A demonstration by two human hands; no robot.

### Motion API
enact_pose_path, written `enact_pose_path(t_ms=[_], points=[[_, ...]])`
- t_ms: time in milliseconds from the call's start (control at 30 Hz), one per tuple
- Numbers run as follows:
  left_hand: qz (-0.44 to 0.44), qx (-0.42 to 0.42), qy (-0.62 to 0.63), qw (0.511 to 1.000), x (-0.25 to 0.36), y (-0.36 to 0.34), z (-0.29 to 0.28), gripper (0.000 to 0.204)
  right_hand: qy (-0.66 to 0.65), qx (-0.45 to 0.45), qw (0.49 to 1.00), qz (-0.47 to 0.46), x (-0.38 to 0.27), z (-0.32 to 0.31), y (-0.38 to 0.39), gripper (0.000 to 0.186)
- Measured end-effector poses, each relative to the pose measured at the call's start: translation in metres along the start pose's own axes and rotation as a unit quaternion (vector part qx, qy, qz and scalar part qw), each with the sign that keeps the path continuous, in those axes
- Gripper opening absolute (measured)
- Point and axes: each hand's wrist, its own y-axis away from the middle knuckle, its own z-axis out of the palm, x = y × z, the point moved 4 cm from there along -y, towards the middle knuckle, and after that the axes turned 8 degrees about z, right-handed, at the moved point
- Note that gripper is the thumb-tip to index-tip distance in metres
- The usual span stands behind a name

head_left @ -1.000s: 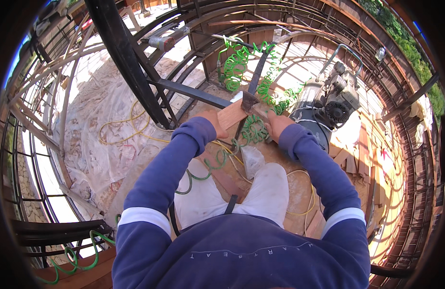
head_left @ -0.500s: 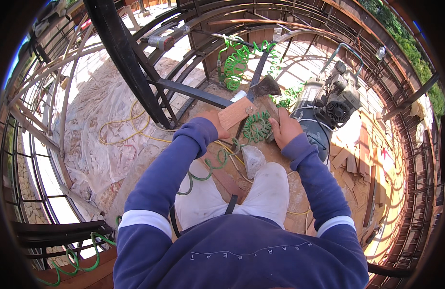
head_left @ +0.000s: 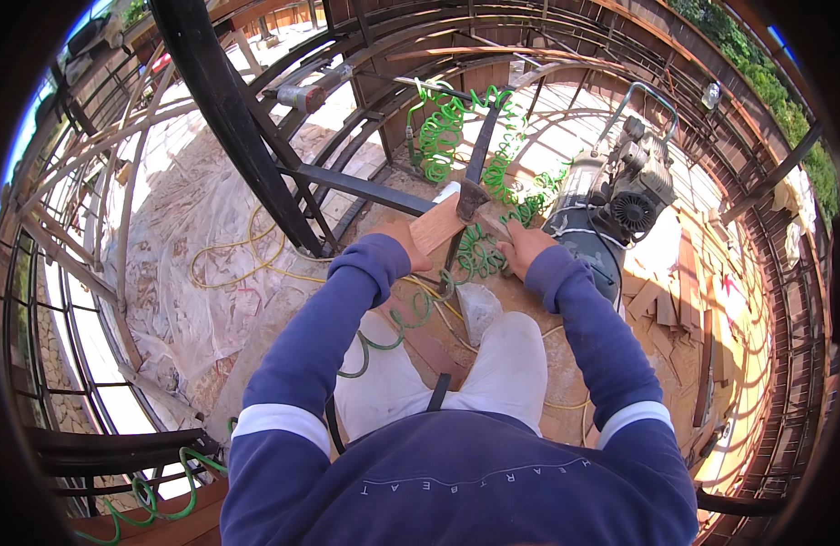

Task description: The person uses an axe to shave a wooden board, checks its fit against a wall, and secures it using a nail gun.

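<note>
Before me, my left hand (head_left: pixel 402 244) is gripping the wooden block (head_left: pixel 437 227), my right hand (head_left: pixel 527 250) the hatchet (head_left: pixel 473 199) at the block's end; a glancing blow could be cutting my left hand.

Two hands (head_left: pixel 400 244) (head_left: pixel 529 249), one wood block (head_left: pixel 437 226), one compressor (head_left: pixel 632 211), apparently one hatchet (head_left: pixel 471 199)

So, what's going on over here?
A person is working a piece of wood by hand. The left hand holds it, while the right hand grips the handle of what looks like a hatchet. The tool's head is at the far end of the wood; I can't tell whether they touch. Beyond the hands hangs a coiled green hose, with a compressor to the right and plastic sheeting on the ground to the left.
</note>
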Motion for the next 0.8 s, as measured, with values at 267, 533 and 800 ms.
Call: enact_pose_path(t_ms=[267, 533, 800], points=[[-0.006, 0.013, -0.005, 1.0, -0.002, 0.004, 0.003, 0.072, -0.13, 0.123, 0.984, -0.008, -0.008, -0.032, 0.014, 0.036], [-0.031, -0.016, -0.009, 0.999, 0.002, 0.006, 0.006, 0.075, 0.011, -0.042, 0.999, -0.02, 0.008, -0.018, -0.021, 0.036], [-0.019, -0.009, -0.01, 1.0, 0.008, 0.0, 0.003, 0.076, 0.06, -0.08, 0.994, -0.032, 0.024, -0.011, -0.04, 0.046]])
